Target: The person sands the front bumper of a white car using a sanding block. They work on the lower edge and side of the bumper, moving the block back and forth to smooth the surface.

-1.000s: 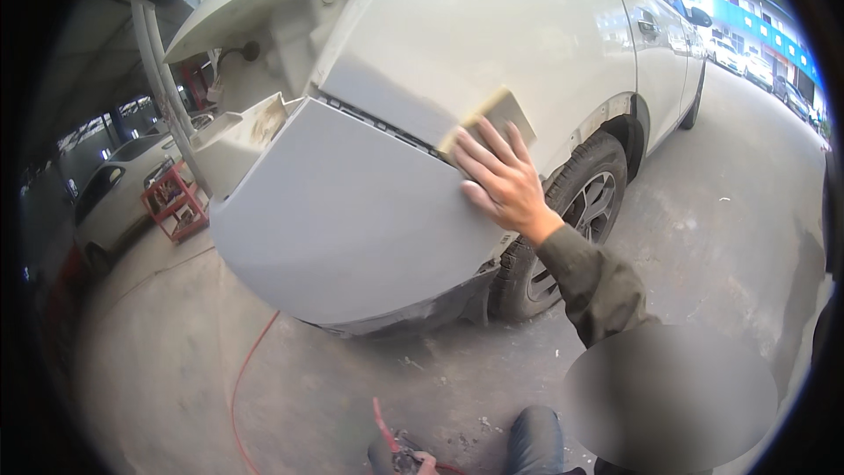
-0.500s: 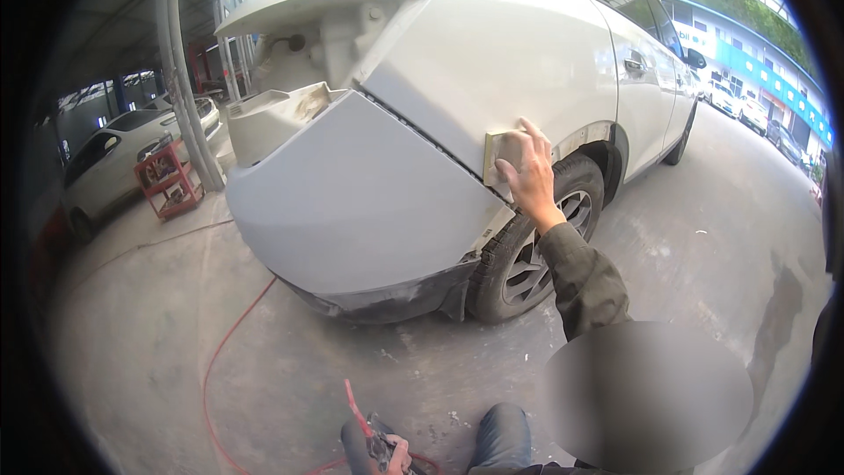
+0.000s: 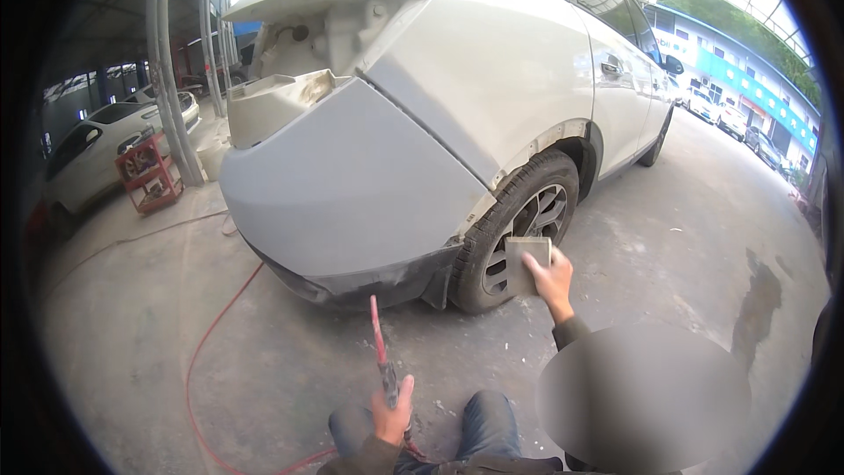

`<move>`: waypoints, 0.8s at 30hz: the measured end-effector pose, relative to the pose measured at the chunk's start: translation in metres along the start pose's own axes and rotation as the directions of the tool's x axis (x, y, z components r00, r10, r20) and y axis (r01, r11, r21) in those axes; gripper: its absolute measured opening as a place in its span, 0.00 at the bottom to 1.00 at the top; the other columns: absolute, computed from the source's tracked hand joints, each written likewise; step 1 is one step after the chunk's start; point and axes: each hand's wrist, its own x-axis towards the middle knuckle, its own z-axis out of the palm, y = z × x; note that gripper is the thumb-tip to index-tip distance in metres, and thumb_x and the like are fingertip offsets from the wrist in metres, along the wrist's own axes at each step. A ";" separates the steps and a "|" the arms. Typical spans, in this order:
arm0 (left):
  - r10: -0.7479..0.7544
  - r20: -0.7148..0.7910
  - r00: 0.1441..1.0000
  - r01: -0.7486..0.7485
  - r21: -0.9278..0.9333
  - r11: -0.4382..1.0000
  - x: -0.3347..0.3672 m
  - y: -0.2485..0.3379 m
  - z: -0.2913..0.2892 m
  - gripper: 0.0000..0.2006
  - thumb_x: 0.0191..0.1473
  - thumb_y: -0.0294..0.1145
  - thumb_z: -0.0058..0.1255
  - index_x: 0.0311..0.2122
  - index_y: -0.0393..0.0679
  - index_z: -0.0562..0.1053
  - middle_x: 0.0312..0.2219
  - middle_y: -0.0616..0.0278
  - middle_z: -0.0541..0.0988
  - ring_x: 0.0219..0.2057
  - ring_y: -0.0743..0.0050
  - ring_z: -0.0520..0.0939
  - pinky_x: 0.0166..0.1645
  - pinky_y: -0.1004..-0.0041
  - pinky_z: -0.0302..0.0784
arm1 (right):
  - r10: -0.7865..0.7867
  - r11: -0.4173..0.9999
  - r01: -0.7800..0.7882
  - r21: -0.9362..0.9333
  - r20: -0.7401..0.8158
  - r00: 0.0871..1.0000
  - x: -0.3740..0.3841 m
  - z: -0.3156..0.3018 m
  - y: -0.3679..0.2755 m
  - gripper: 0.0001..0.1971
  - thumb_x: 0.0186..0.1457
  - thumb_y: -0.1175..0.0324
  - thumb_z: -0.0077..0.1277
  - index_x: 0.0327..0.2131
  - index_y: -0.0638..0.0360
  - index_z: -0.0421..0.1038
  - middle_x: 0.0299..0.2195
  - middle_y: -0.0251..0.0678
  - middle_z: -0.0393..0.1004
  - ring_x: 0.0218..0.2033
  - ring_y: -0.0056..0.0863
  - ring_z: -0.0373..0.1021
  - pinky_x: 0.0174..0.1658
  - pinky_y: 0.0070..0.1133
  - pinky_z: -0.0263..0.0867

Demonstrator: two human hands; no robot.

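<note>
My right hand (image 3: 554, 283) grips a flat, rectangular beige sanding block (image 3: 520, 271) in front of the rear wheel (image 3: 527, 233), apart from the car body. My left hand (image 3: 391, 412) is wrapped round an air blow gun (image 3: 388, 378) with a long red nozzle pointing up and forward, above my knees. Ahead stands the rear corner of a white car (image 3: 527, 62). Its bumper (image 3: 343, 185) is matte grey, and a grey patch (image 3: 422, 114) runs along the quarter panel edge. The tail-light opening (image 3: 321, 35) is bare.
A red air hose (image 3: 195, 361) curves over the concrete floor at the left. Beyond it stand a red tool cart (image 3: 149, 174), a metal post (image 3: 167, 62) and another white car (image 3: 105, 145). Parked cars (image 3: 730, 120) line a blue and white building (image 3: 747, 70) at the far right.
My right hand has come off the quarter panel, moving down and back with the sanding block. My left hand has risen with the blow gun, bringing its nozzle nearer the bumper.
</note>
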 end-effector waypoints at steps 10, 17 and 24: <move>0.022 0.068 0.997 -0.034 0.178 0.983 0.063 0.001 0.062 0.23 0.58 0.48 0.63 0.22 0.39 0.72 0.14 0.68 0.71 0.16 0.78 0.68 0.24 0.67 0.64 | 0.445 0.892 -0.444 0.078 0.016 0.896 -0.162 -0.063 0.081 0.16 0.51 0.65 0.68 0.39 0.66 0.81 0.33 0.39 0.84 0.32 0.23 0.78 0.39 0.24 0.73; 0.138 0.172 0.975 -0.193 0.359 0.913 0.065 -0.004 0.074 0.24 0.57 0.49 0.63 0.22 0.37 0.74 0.15 0.58 0.73 0.19 0.71 0.71 0.29 0.62 0.68 | 0.655 0.729 -0.652 0.209 0.064 0.753 -0.221 -0.066 0.092 0.14 0.54 0.67 0.67 0.38 0.69 0.80 0.35 0.36 0.83 0.33 0.21 0.77 0.39 0.22 0.72; 0.193 0.006 0.981 -0.182 0.366 0.913 0.054 -0.009 0.062 0.22 0.57 0.49 0.62 0.27 0.37 0.77 0.17 0.55 0.77 0.22 0.68 0.80 0.32 0.63 0.73 | 0.660 0.732 -0.661 0.165 0.071 0.748 -0.238 -0.065 0.096 0.14 0.52 0.67 0.68 0.36 0.69 0.81 0.33 0.38 0.84 0.32 0.21 0.77 0.38 0.23 0.73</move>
